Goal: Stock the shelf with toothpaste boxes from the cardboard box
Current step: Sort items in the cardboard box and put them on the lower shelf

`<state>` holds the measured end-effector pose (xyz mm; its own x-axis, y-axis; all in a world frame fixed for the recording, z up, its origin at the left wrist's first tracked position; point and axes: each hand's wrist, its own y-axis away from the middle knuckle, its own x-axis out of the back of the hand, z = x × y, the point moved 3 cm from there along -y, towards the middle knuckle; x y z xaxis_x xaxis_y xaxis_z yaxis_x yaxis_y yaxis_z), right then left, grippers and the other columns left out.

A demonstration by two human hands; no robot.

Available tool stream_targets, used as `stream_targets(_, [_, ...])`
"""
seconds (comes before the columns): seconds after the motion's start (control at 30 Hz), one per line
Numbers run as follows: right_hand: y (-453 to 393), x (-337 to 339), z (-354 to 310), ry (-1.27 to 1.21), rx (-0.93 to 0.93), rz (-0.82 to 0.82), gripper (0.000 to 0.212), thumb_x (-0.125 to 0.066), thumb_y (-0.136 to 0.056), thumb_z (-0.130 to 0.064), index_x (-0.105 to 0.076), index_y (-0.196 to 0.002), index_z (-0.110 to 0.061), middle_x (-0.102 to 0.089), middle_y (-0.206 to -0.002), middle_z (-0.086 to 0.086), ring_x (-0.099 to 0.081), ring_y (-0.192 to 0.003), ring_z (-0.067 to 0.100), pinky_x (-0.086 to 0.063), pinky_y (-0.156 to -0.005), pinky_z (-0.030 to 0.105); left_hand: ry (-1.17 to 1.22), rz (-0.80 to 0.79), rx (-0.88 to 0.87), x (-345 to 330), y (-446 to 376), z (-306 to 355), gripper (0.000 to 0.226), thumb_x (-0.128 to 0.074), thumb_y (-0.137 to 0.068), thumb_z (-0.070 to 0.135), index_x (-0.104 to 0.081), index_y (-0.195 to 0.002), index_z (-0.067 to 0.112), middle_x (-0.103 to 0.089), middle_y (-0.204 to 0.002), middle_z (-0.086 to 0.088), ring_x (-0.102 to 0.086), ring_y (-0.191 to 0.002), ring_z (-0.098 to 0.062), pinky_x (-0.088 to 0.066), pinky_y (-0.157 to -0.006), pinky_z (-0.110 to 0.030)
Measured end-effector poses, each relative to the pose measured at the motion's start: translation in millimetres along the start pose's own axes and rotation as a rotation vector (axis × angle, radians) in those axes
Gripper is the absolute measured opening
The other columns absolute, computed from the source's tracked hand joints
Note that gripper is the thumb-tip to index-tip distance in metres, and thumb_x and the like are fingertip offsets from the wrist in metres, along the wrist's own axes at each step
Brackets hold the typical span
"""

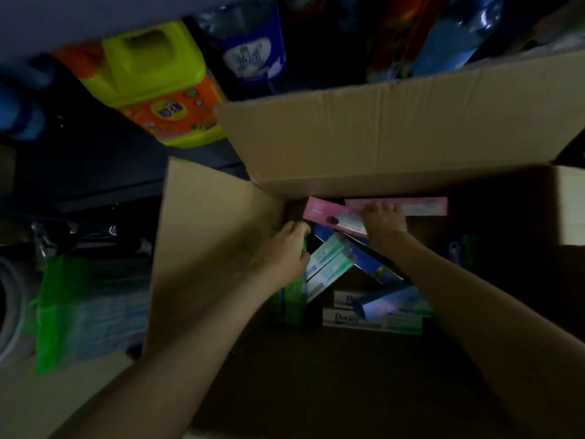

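Observation:
I look down into an open cardboard box (348, 137) with its flaps spread. Inside lie several toothpaste boxes: two pink ones (329, 213) against the far wall, a blue one (364, 258), pale green ones (329, 264) and white ones (345, 318) nearer me. My right hand (384, 218) is deep in the box, its fingers curled over the pink boxes. My left hand (285, 251) reaches in at the left wall, fingers curled round a green box (292, 299) whose upper end it hides.
A yellow and orange detergent container (158, 87) and blue bottles (253, 42) stand on the dim shelf beyond the box. A green plastic-wrapped pack (85, 308) lies on the floor to the left. The box's right flap (571, 204) sticks up at the right.

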<state>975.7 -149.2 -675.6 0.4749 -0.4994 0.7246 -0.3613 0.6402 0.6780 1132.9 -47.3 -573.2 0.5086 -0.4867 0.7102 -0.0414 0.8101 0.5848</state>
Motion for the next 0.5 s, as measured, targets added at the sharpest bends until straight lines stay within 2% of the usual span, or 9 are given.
stream_targets(0.07, [12.1, 2.9, 7.8, -0.286, 0.04, -0.11, 0.067, -0.07, -0.077, -0.045, -0.047, -0.131, -0.011, -0.052, -0.129, 0.011, -0.051, -0.117, 0.028, -0.044, -0.098, 0.038, 0.038, 0.039, -0.05, 6.2, 5.4, 3.5, 0.038, -0.05, -0.088, 0.012, -0.043, -0.125, 0.014, -0.044, -0.128, -0.005, -0.052, -0.111, -0.024, -0.043, -0.087, -0.035])
stream_targets(0.1, [25.3, 12.9, 14.1, -0.451, 0.059, -0.176, 0.066, -0.072, -0.074, -0.046, -0.052, -0.127, -0.012, -0.056, -0.125, 0.008, -0.055, -0.112, 0.026, -0.046, -0.092, 0.033, 0.038, 0.044, -0.086, 11.8, 8.4, 6.9, 0.04, -0.051, -0.088, 0.012, -0.042, -0.126, 0.015, -0.044, -0.128, -0.004, -0.052, -0.11, -0.023, -0.044, -0.086, -0.035])
stream_targets(0.17, [60.9, 45.2, 30.6, -0.703, 0.099, -0.337, 0.054, -0.073, -0.077, -0.034, -0.054, -0.122, -0.011, -0.056, -0.124, 0.005, -0.055, -0.11, 0.023, -0.044, -0.087, 0.029, 0.023, 0.04, -0.158, 29.2, 14.2, 15.9, 0.048, -0.056, -0.086, 0.013, -0.04, -0.131, 0.017, -0.042, -0.131, -0.002, -0.048, -0.114, -0.023, -0.041, -0.088, -0.032])
stream_targets(0.23, [103.7, 86.7, 45.0, -0.876, 0.168, -0.402, 0.034, -0.072, -0.079, -0.019, -0.056, -0.109, -0.015, -0.058, -0.118, 0.006, -0.055, -0.103, 0.019, -0.045, -0.085, 0.029, -0.013, 0.042, -0.232, 51.7, 20.8, 29.0, 0.058, -0.061, -0.083, 0.018, -0.037, -0.136, 0.021, -0.04, -0.137, 0.001, -0.041, -0.118, -0.024, -0.037, -0.096, -0.034])
stream_targets(0.3, [141.9, 130.4, 55.0, -0.78, 0.246, -0.265, 0.03, -0.075, -0.076, -0.019, -0.053, -0.095, -0.021, -0.056, -0.098, -0.003, -0.053, -0.093, 0.016, -0.041, -0.073, 0.023, -0.078, 0.062, -0.295, 79.8, 30.8, 45.4, 0.065, -0.064, -0.08, 0.026, -0.034, -0.138, 0.027, -0.037, -0.14, 0.008, -0.035, -0.121, -0.024, -0.033, -0.1, -0.041])
stream_targets(0.37, [174.2, 171.0, 58.7, -0.605, 0.275, -0.068, 0.036, -0.08, -0.07, -0.025, -0.05, -0.09, -0.019, -0.048, -0.087, -0.006, -0.05, -0.087, 0.016, -0.034, -0.066, 0.025, -0.147, 0.069, -0.324, 114.4, 45.6, 64.2, 0.066, -0.066, -0.078, 0.034, -0.035, -0.136, 0.03, -0.038, -0.137, 0.011, -0.031, -0.123, -0.023, -0.031, -0.1, -0.04])
stream_targets(0.5, [241.1, 244.1, 60.2, -0.364, 0.279, 0.189, 0.066, -0.078, -0.068, -0.037, -0.045, -0.12, -0.013, -0.049, -0.115, 0.006, -0.056, -0.102, 0.025, -0.043, -0.081, 0.032, -0.353, 0.13, -0.388, 193.3, 87.7, 103.0, 0.065, -0.069, -0.074, 0.043, -0.043, -0.13, 0.023, -0.045, -0.126, 0.004, -0.032, -0.12, -0.022, -0.028, -0.093, -0.034])
